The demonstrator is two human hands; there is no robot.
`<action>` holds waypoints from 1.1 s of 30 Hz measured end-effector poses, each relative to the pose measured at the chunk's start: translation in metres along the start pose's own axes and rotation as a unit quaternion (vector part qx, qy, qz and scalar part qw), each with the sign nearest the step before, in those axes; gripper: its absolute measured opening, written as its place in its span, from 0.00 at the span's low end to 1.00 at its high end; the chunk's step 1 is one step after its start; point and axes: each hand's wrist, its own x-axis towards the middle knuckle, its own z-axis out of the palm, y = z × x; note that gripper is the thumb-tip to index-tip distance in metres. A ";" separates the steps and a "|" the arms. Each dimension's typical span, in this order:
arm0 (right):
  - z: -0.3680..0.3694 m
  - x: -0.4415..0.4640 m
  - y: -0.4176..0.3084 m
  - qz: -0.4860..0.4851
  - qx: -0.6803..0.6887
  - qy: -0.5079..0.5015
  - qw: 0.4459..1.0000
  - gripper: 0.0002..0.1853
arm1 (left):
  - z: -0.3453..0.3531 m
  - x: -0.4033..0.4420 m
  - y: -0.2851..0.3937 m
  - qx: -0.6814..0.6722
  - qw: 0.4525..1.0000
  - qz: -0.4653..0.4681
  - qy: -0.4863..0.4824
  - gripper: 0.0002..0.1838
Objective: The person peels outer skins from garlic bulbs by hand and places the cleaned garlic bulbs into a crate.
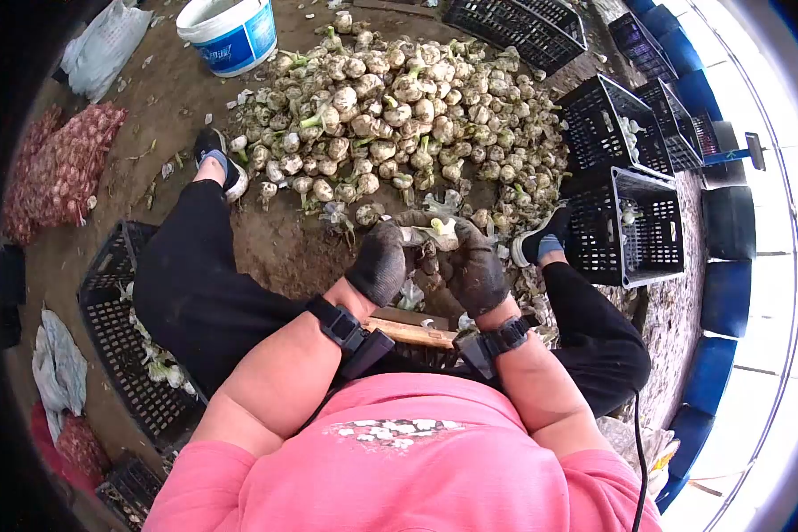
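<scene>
Both my hands wear dark, soiled work gloves and meet in front of me, just short of a heap of garlic bulbs [399, 115]. Between them is a garlic bulb [442, 230] with a pale cut stem. My right hand [475, 270] curls around the bulb from the right. My left hand [379, 262] is closed at the bulb's left side, its fingertips partly hidden. Below the hands, a wooden board [410, 332] lies across between my legs. Loose peeled skins are scattered on the ground near my hands.
Black plastic crates [625, 226] with some garlic stand to the right, and another crate [129, 328] is by my left leg. A white-blue bucket [228, 35] stands at the back left. Red mesh sacks of garlic [66, 168] lie at the left.
</scene>
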 end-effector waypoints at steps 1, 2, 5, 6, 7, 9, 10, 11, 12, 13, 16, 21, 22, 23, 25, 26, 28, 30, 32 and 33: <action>0.004 0.001 0.001 -0.064 -0.133 0.008 0.989 0.14 | -0.001 -0.002 -0.002 -0.001 1.000 -0.001 0.001 0.18; 0.008 0.003 0.001 -0.125 -0.264 0.033 0.956 0.14 | -0.001 -0.003 -0.004 -0.014 0.999 0.030 0.002 0.18; 0.014 0.006 -0.003 0.133 0.331 0.094 0.930 0.14 | 0.001 -0.005 -0.002 -0.033 0.999 0.029 0.010 0.16; 0.011 0.006 0.009 0.117 0.354 0.092 0.923 0.14 | 0.001 -0.006 0.000 -0.041 0.999 -0.001 0.019 0.15; 0.013 0.004 0.001 0.138 0.453 0.095 0.875 0.14 | -0.006 -0.001 -0.005 -0.040 0.999 -0.002 0.019 0.15; 0.016 -0.001 -0.013 0.159 0.546 0.104 0.816 0.14 | -0.019 0.009 -0.014 0.265 0.959 0.098 0.008 0.15; 0.015 -0.002 -0.016 0.160 0.446 0.096 0.875 0.14 | -0.019 0.007 -0.018 0.370 0.902 0.215 0.053 0.14; 0.012 -0.002 -0.018 0.159 0.340 0.086 0.923 0.14 | -0.021 0.008 -0.019 0.369 0.902 0.216 0.056 0.14; 0.007 0.001 -0.018 0.152 0.274 0.064 0.948 0.15 | -0.020 0.007 -0.014 0.418 0.886 0.192 0.049 0.13; 0.007 -0.001 -0.017 0.151 0.274 0.064 0.948 0.15 | -0.020 0.006 -0.010 0.467 0.867 0.167 0.041 0.12; 0.002 -0.002 -0.007 0.111 0.430 -0.008 0.896 0.16 | -0.045 0.016 -0.036 0.624 0.750 0.201 0.091 0.12; -0.003 0.000 -0.042 0.115 0.518 -0.065 0.845 0.18 | -0.084 0.031 -0.047 0.767 0.635 -0.097 0.012 0.22; 0.001 0.003 -0.048 0.099 0.475 -0.041 0.873 0.20 | -0.082 0.024 -0.055 0.760 0.646 -0.036 0.062 0.24; 0.002 0.005 -0.052 0.077 0.431 -0.015 0.899 0.22 | -0.081 0.024 -0.056 0.736 0.671 0.019 0.090 0.24; -0.010 0.005 -0.038 0.054 0.347 0.012 0.936 0.24 | -0.056 0.021 -0.034 0.615 0.783 0.061 0.070 0.24; -0.015 0.004 -0.024 0.044 0.332 0.020 0.942 0.24 | -0.039 0.017 -0.019 0.522 0.851 0.040 0.040 0.24; -0.015 0.002 -0.015 0.043 0.320 0.025 0.946 0.23 | -0.005 0.003 0.004 0.313 0.949 -0.021 -0.023 0.26; -0.010 0.002 -0.017 0.065 0.107 0.006 0.992 0.22 | 0.012 -0.001 0.009 0.123 0.987 0.031 -0.097 0.24; -0.011 0.004 -0.006 0.057 0.049 0.009 0.997 0.22 | 0.003 0.000 0.002 0.125 0.989 0.022 -0.070 0.25; -0.011 0.005 0.001 0.051 -0.011 0.013 0.999 0.21 | -0.002 0.001 -0.004 0.125 0.991 0.013 -0.045 0.26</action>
